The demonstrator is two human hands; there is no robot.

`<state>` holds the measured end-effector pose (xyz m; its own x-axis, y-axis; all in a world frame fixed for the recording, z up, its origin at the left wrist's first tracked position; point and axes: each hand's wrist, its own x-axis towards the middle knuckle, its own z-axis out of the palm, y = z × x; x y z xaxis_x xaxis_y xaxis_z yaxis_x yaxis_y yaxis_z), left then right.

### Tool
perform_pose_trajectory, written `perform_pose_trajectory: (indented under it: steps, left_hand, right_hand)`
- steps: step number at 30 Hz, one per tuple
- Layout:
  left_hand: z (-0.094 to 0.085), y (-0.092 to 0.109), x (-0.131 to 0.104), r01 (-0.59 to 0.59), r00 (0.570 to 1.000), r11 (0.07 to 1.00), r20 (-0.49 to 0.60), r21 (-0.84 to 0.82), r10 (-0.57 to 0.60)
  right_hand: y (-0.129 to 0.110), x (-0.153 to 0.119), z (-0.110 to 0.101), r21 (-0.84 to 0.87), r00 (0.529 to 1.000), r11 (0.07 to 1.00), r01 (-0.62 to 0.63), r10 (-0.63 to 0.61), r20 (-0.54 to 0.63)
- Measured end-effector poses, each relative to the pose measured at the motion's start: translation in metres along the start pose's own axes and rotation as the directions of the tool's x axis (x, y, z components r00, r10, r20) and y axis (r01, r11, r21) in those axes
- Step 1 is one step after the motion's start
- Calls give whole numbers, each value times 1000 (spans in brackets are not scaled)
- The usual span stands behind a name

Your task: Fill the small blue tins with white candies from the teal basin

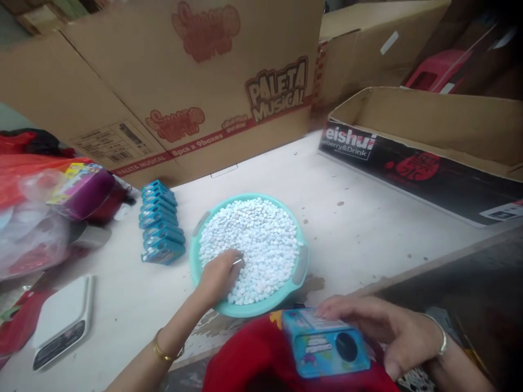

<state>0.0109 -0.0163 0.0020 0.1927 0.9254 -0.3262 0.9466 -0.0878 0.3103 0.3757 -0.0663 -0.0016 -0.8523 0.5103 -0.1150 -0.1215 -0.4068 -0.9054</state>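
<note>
White pellets [265, 239], some tinged pale blue, fill a round turquoise basin [245, 311] that stands close to the near edge of the tabletop [339, 179]; a grey grip shows at each of 2 sides of its rim. The left hand [218, 275], with a ring and a gold bracelet [161, 348] on its arm, reaches into the pellets at the basin's near left. Its fingertips are buried, so whether they are clenched on any pellets cannot be told. The right hand [379, 321] grasps a blue box [322, 348] just beyond the tabletop's near edge, above red clothing [241, 359], with the fingers along its upper side. A dark round shape marks the box's front face. To the left of the basin, and apart from it, similar blue boxes [162, 226] form a row running toward the far edge. A white scale [65, 307] lies near the left end of the tabletop. A large carton [229, 81] lines the far edge; an open carton [404, 169] with a black side occupies the right.
</note>
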Motion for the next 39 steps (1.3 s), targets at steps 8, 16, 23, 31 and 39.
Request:
perform_pose_trajectory:
  steps: [8,16,23,31,39]
  left_hand:
    - [-6,1,0,-31,999,985,-14,-171,29]
    - [0,11,15,-86,996,954,-16,-286,85]
    - [-30,-10,-10,-140,990,915,-51,-379,131]
    - [-89,-12,-32,-319,947,897,-146,-307,287]
    - [-144,19,-38,-415,902,898,63,-146,427]
  right_hand:
    - [-6,48,21,-224,987,961,161,-162,14]
    - [8,77,37,57,999,998,38,-37,-6]
    - [6,66,48,-199,862,979,44,-138,-487]
    - [-50,73,31,-734,775,670,-114,-402,-487]
    - [-54,103,39,-894,792,447,-17,-540,-285]
